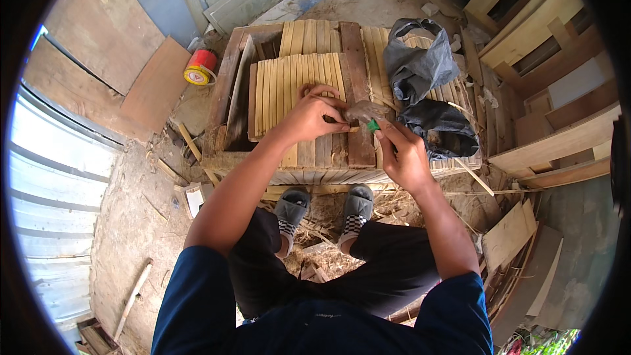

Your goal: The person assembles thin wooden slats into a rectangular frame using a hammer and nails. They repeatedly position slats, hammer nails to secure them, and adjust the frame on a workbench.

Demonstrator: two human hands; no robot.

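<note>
My left hand (314,116) rests on a mat of thin bamboo slats (289,85) lying on a wooden pallet table (328,171). Its fingers pinch a thin bamboo strip (342,126) at the mat's right edge. My right hand (402,153) holds a small green-handled tool (373,125), its tip close to the same strip. A grey-brown lump (363,111) sits between the two hands. A second bundle of slats (381,52) lies further right, partly under black plastic bags.
Black plastic bags (420,66) lie on the pallet's right side. A red and yellow tin (200,67) stands on the ground at the left. Wooden frames and boards (545,33) are stacked at the right. Shavings and scraps cover the ground around my sandalled feet (325,207).
</note>
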